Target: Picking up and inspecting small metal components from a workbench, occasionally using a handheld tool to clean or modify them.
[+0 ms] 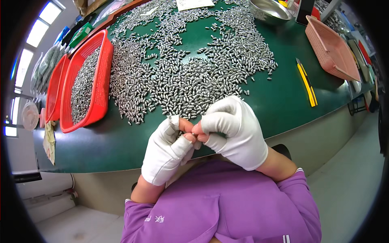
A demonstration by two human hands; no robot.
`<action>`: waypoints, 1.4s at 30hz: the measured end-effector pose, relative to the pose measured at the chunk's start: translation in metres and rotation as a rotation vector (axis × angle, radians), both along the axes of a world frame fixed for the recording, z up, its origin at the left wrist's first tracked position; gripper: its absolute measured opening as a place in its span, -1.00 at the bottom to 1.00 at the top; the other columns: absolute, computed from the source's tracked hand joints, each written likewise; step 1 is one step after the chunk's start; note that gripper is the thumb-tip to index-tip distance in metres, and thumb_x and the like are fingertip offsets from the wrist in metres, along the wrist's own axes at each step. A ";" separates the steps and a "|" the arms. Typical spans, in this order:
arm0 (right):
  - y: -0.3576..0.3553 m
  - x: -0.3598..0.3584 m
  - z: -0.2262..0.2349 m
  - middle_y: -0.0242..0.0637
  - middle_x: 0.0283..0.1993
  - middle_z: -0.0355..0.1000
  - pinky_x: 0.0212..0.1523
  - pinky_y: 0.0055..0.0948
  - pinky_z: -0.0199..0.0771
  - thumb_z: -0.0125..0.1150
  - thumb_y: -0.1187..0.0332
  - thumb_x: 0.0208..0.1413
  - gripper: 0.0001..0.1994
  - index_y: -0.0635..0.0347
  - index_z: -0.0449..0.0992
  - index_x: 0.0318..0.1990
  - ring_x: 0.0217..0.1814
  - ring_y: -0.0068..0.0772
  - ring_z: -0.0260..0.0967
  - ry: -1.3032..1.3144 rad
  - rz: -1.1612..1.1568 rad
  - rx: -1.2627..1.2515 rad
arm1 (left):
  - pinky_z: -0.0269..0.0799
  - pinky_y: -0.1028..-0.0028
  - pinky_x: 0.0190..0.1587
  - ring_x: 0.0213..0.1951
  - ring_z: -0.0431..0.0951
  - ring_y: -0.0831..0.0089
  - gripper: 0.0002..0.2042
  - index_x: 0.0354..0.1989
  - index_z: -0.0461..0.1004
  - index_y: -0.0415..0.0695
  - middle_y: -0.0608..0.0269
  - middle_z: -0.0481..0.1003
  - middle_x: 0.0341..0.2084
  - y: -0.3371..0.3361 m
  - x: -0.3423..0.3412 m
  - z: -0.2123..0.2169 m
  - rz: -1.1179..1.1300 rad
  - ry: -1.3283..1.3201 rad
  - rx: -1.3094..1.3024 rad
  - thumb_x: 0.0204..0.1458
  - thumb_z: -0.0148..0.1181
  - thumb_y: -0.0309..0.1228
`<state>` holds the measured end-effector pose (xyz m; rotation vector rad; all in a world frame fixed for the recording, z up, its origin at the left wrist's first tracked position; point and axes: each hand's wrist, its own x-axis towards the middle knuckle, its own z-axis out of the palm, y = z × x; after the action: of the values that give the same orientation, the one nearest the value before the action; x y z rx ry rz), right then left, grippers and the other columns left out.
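My left hand (167,152) and my right hand (234,130) both wear white gloves with bare fingertips and meet above the near edge of the green table (283,97). Between the fingertips of both hands sits a small silver metal piece (193,134), mostly hidden by the fingers. Just beyond my hands a wide heap of small silver metal pieces (186,69) covers the table.
A red basket (103,87) holding more metal pieces stands at the left, with another red basket (54,87) behind it. A yellow utility knife (307,83) lies at the right, near a pink basket (330,50). A steel bowl (269,10) sits at the back.
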<state>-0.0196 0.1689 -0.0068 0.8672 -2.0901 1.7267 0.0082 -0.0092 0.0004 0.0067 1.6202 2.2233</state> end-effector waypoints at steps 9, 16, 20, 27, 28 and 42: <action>-0.001 -0.001 0.004 -0.32 -0.63 0.36 -0.70 -0.33 0.25 0.31 0.40 -0.14 -0.94 0.08 0.54 -0.49 -0.66 -0.23 0.34 0.164 -0.089 0.208 | 0.05 0.71 -0.66 -0.69 0.21 0.74 -0.87 -0.29 0.38 -0.17 0.29 0.47 -0.52 -0.003 -0.003 -0.003 0.034 0.043 -0.012 0.20 0.12 -0.37; 0.001 0.001 0.007 -0.28 -0.55 0.41 -0.62 -0.24 0.33 0.36 0.44 -0.23 -0.83 0.08 0.53 -0.41 -0.58 -0.15 0.37 0.210 -0.111 0.176 | 0.03 0.71 -0.68 -0.70 0.21 0.75 -0.86 -0.31 0.38 -0.17 0.31 0.46 -0.55 -0.004 -0.003 0.002 0.020 -0.022 -0.022 0.18 0.14 -0.37; 0.005 0.000 0.011 -0.37 -0.52 0.38 -0.54 -0.29 0.28 0.40 0.45 -0.23 -0.78 0.06 0.45 -0.41 -0.55 -0.21 0.33 0.247 -0.081 0.200 | 0.05 0.71 -0.65 -0.68 0.22 0.76 -0.83 -0.31 0.40 -0.17 0.33 0.45 -0.55 -0.005 -0.002 0.000 -0.029 0.016 -0.035 0.15 0.20 -0.35; 0.021 0.006 0.008 -0.40 -0.40 0.44 -0.33 -0.32 0.35 0.40 0.47 -0.18 -0.78 0.04 0.42 -0.43 -0.39 -0.26 0.36 0.185 -0.215 0.221 | -0.02 0.67 -0.65 -0.68 0.12 0.74 -0.82 -0.17 0.39 -0.17 0.42 0.30 -0.61 -0.007 -0.004 -0.001 -0.011 0.079 -0.044 0.26 0.02 -0.31; 0.024 0.007 0.008 -0.41 -0.39 0.44 -0.30 -0.33 0.36 0.40 0.47 -0.17 -0.78 0.04 0.42 -0.43 -0.36 -0.27 0.36 0.192 -0.264 0.224 | -0.03 0.67 -0.66 -0.68 0.12 0.74 -0.83 -0.18 0.40 -0.15 0.43 0.30 -0.61 -0.010 -0.005 0.003 0.077 0.117 -0.100 0.27 0.00 -0.30; 0.040 0.007 0.001 -0.33 -0.42 0.42 -0.31 -0.25 0.39 0.34 0.46 -0.13 -0.87 0.09 0.48 -0.44 -0.33 -0.18 0.38 0.079 -0.283 0.304 | 0.36 0.36 0.05 -0.06 0.52 0.20 -0.74 0.03 0.42 -0.26 0.00 0.52 -0.08 -0.191 -0.129 0.017 0.645 0.594 -1.461 0.23 0.01 -0.43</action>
<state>-0.0125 0.2089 -0.0057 0.6621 -2.3262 1.2353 -0.1209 -0.2005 0.0177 -0.3026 3.5483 0.7678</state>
